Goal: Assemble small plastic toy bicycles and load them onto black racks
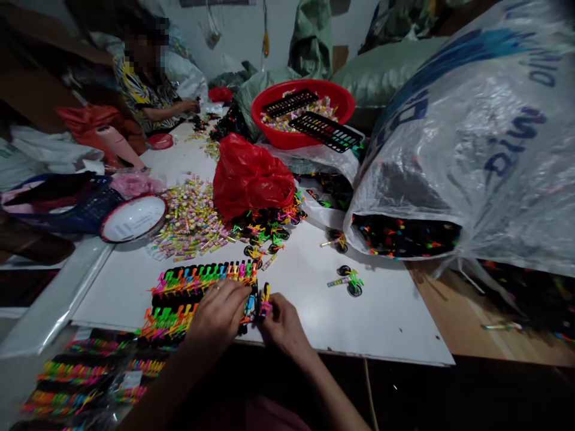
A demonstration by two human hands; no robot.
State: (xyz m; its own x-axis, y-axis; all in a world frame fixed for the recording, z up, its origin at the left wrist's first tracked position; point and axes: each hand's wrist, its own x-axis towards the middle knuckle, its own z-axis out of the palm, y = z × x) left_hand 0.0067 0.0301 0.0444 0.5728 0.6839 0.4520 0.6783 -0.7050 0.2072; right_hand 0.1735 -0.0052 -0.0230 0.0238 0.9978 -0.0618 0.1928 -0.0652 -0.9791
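Rows of small colourful toy bicycles (209,272) stand packed side by side in a black rack (257,299) near the table's front edge. My left hand (220,311) lies over the right end of these rows, fingers bent and closed on the rack's end; its fingertips are partly hidden. Just right of it, my right hand (285,323) pinches a pink and yellow toy bicycle (265,302) upright, close beside the rack. Two loose toy bicycles, one green (354,282) and one orange (340,241), lie to the right, each by a small printed tube.
A heap of printed tubes (193,218) and a red bag (251,176) lie behind the rows. A white bowl (133,219) is left, a red basin (287,140) at the back, a large sack (449,149) right. Another person (148,90) sits far left. Packed bundles (74,371) lie below left.
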